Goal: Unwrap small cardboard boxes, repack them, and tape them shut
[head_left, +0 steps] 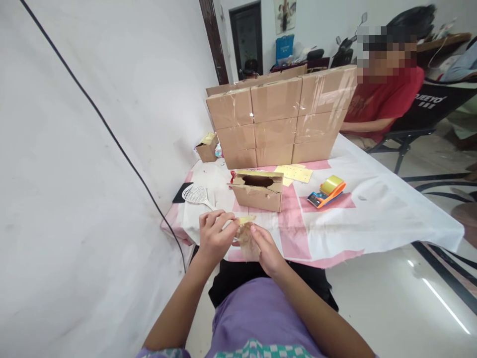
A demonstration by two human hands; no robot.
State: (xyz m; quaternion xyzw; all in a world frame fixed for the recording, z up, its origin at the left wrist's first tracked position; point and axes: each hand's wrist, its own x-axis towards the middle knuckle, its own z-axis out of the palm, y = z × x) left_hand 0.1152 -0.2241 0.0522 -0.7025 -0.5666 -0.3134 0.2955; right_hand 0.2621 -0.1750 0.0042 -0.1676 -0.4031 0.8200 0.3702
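Two: left hand (pixel 217 234) and right hand (pixel 269 250), fingertips pinched on one crumpled yellowish film (pixel 249 240), above the near edge of a cloth-covered table (pixel 391 199), before a cardboard box (pixel 258 198). Tape dispenser (pixel 328 191), right; white wall (pixel 93 199), left.

chair back (pixel 417 118): white "JEEYO", start partly hidden | blue bag (pixel 284 44): white lettering, too small to read

The left hand (pixel 216 232), fingers (pixel 226 219) curled, and the right hand (pixel 269 250) pinch close together, both forearms (pixel 178 304) slanting inward.
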